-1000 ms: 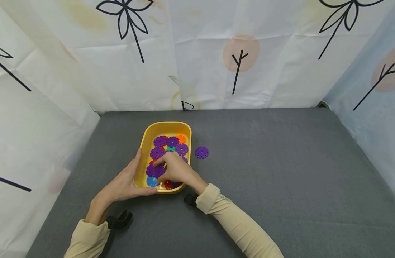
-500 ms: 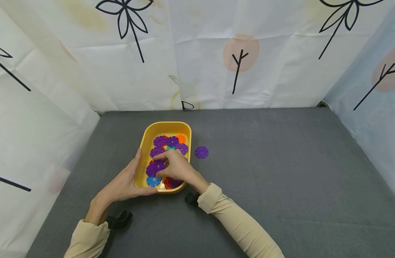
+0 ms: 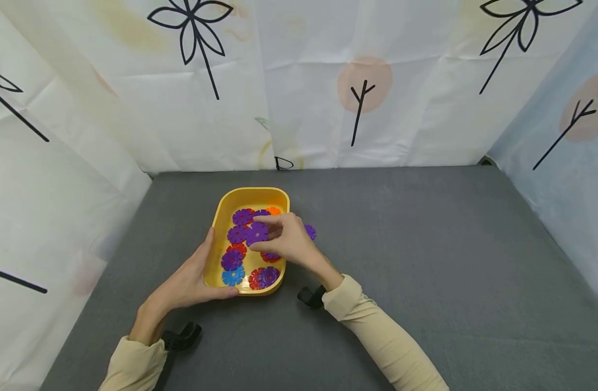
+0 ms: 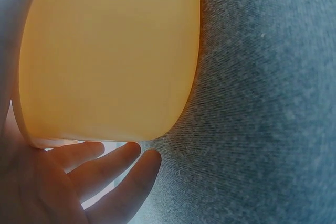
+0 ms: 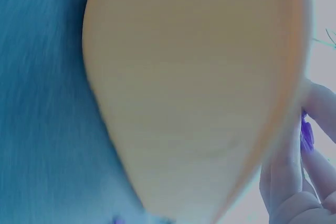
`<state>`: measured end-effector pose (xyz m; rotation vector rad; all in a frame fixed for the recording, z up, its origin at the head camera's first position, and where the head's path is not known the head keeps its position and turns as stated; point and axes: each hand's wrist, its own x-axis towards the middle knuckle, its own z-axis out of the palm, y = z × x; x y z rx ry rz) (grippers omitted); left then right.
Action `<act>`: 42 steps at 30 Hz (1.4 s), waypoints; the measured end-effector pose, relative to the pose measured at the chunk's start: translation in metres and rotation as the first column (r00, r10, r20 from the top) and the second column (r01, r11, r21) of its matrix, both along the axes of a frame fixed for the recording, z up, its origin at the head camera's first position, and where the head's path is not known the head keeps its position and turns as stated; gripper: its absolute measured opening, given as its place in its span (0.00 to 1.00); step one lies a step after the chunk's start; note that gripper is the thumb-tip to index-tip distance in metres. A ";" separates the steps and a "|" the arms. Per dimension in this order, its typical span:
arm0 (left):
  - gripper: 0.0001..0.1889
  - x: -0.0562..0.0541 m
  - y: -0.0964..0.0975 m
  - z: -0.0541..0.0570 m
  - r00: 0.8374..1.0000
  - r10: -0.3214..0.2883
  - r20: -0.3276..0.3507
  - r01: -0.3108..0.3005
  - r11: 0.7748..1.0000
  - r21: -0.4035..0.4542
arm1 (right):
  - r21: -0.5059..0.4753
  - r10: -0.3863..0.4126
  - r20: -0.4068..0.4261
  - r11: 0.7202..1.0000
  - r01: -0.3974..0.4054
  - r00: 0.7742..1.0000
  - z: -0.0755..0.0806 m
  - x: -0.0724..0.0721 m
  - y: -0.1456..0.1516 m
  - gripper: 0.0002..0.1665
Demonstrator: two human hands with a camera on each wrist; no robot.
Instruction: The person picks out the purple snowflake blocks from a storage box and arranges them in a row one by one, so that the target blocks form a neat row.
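My left hand (image 3: 189, 277) holds the yellow plastic tray (image 3: 222, 212) by its near left corner, thumb along the front rim and fingers along the left wall. The left wrist view shows those fingertips against the tray's outer wall (image 4: 110, 56). Above the tray, my right hand (image 3: 291, 239) pinches a purple flower-shaped plastic disc (image 3: 256, 233) between thumb and fingers. In the right wrist view a sliver of the purple disc (image 5: 307, 134) shows between the fingers. Inside the tray lie several flower discs, among them a blue disc (image 3: 233, 276), an orange disc (image 3: 273, 210) and red and purple ones.
Another purple flower disc (image 3: 310, 232) lies on the grey tabletop (image 3: 426, 260) just right of the tray, partly hidden by my right hand. White patterned cloth (image 3: 309, 119) hangs behind the table and along its sides.
My right hand has risen from inside the tray and moved up and to the right, with a purple flower disc now pinched in it. My left hand has stayed on the tray.
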<state>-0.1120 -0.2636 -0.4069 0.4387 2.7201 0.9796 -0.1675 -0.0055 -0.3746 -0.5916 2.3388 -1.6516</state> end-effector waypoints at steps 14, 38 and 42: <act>0.73 0.003 0.001 0.001 0.999 0.033 0.010 -0.032 0.999 -0.027 | -0.015 -0.165 0.044 0.986 0.166 0.985 0.004 -0.013 0.080 0.34; 0.73 0.003 0.002 0.001 1.000 0.028 -0.001 -0.028 1.000 -0.011 | 0.265 -0.281 0.000 0.925 0.271 0.960 -0.033 -0.039 0.116 0.34; 0.72 0.002 0.001 0.000 1.000 0.031 0.002 -0.031 0.999 -0.011 | 0.300 -0.273 -0.010 0.917 0.263 0.962 -0.035 -0.040 0.112 0.34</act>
